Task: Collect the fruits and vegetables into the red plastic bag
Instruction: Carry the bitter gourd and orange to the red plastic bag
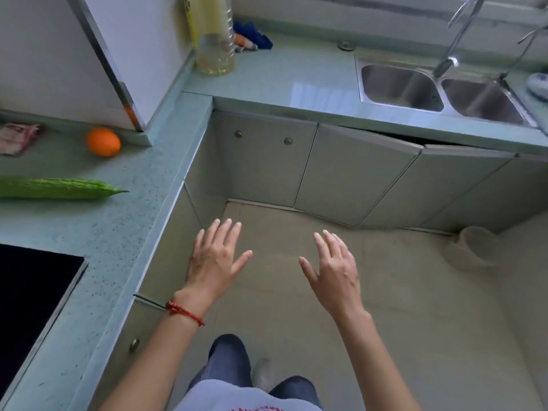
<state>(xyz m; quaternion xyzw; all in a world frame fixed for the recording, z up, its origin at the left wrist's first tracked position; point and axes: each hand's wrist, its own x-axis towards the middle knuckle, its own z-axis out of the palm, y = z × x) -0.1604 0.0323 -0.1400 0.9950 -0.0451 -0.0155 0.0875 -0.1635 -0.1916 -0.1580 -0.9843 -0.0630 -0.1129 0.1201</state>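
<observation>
An orange (103,141) lies on the pale green countertop (124,221) at the left, near the wall corner. In front of it a long green bitter gourd (59,188) lies across the counter, its tip pointing right. My left hand (215,259) and my right hand (333,269) hover palm-down over the floor in front of me, fingers spread and straight, holding nothing. Both hands are well to the right of the produce. No red plastic bag is in view.
A black cooktop (26,298) sits at the lower left. A pinkish packet (16,137) lies at the far left. A large oil bottle (213,40) and a blue cloth (255,37) stand at the back. A double steel sink (439,90) is at the right, a pale bucket (471,247) on the floor.
</observation>
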